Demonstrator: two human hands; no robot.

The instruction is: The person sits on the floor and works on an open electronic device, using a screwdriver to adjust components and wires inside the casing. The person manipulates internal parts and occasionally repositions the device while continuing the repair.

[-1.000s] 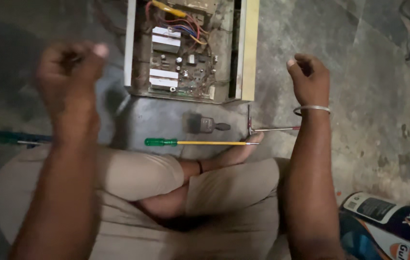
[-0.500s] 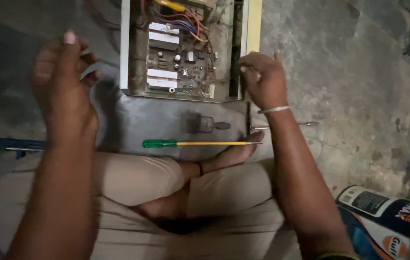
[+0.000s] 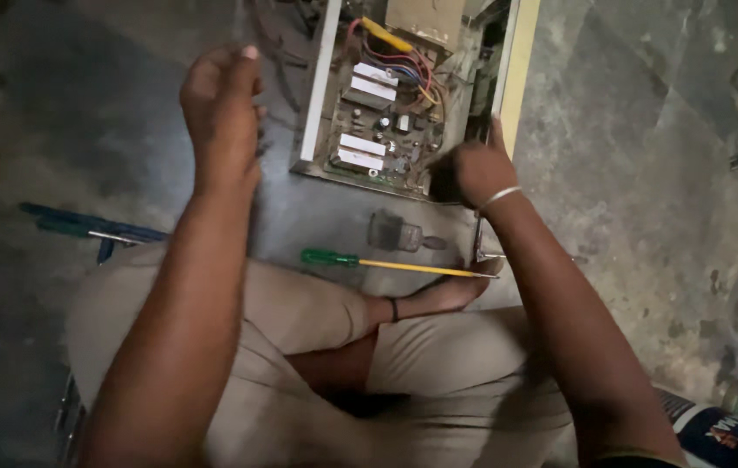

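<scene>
"Where is the open metal box with the green circuit board and coloured wires (image 3: 395, 113)?"

"It sits on the grey, stained concrete floor (image 3: 646, 173), right in front of the crossed legs."

"What do the hands do?"

"The right hand (image 3: 471, 172) is curled at the box's near corner, touching its pale side wall. The left hand (image 3: 222, 95) is up in the air beside the box, fingers curled, holding nothing I can see."

"Anything near?"

"A long screwdriver with a green handle and yellow shaft (image 3: 391, 263) lies by the foot."

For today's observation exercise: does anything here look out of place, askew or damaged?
Yes. The electrical unit lies on the bare floor with its circuit board and coloured wires exposed, and the green-handled screwdriver lies loose on the floor by the foot.
</scene>
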